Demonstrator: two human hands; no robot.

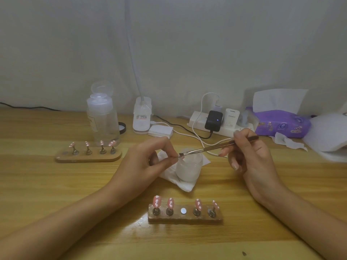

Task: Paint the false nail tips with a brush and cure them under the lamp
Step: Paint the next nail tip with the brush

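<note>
- Writing first: the white charger (231, 117) on the power strip (195, 121) carries a small grey word, too blurred to read. Same story for the label on the clear bottle (102, 119) and the print on the purple tissue pack (281, 124).
- Left hand (150, 164) is curled in, thumb and forefinger pinching a nail tip (181, 157) just over the white jar (189, 167).
- Right hand (250, 152) grips the brush (212, 148) pen-style, bristles touching that tip.
- Near holder (185, 217) carries four pink dotted tips around a bare silver disc; far holder (88, 156) carries four more.
</note>
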